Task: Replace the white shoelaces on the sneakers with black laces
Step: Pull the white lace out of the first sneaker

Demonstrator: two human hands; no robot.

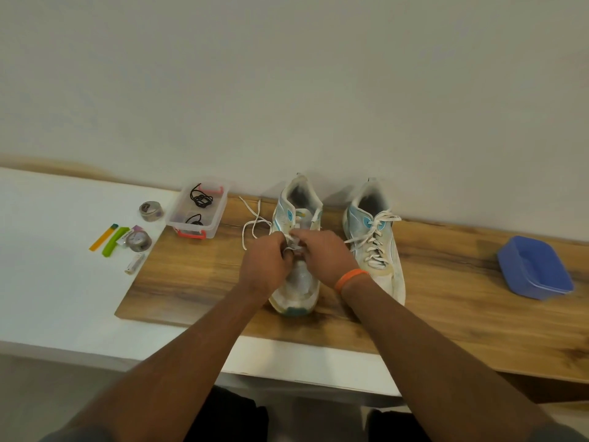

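Wood-grain boards cover the near part of the work surface, laid over a white table that runs off to the left, with a plain pale wall behind it all.

Nearest the camera, two bare forearms reach forward from the bottom edge. The left hand and the right hand meet close together over the middle of the left sneaker. Both have their fingers curled in at the lacing, pinching the white lace where it crosses the eyelets; the exact grip is hidden between the fingers. An orange wristband circles the right wrist.

That sneaker points its toe toward the camera. Its upper eyelets are already unthreaded, and the freed lace ends trail loose on the wood to the shoe's left. Just beside it on the right stands the right sneaker, apart from the hands and fully laced in white.

To the left, on the white table, lie a small white lighter-like item, a green clip, a yellow-orange strip and two round metal tins. Far right on the wood sits a blue plastic container.

Farther back, near the wall, a clear plastic box with red latches rests at the board's left corner, holding the coiled black laces.
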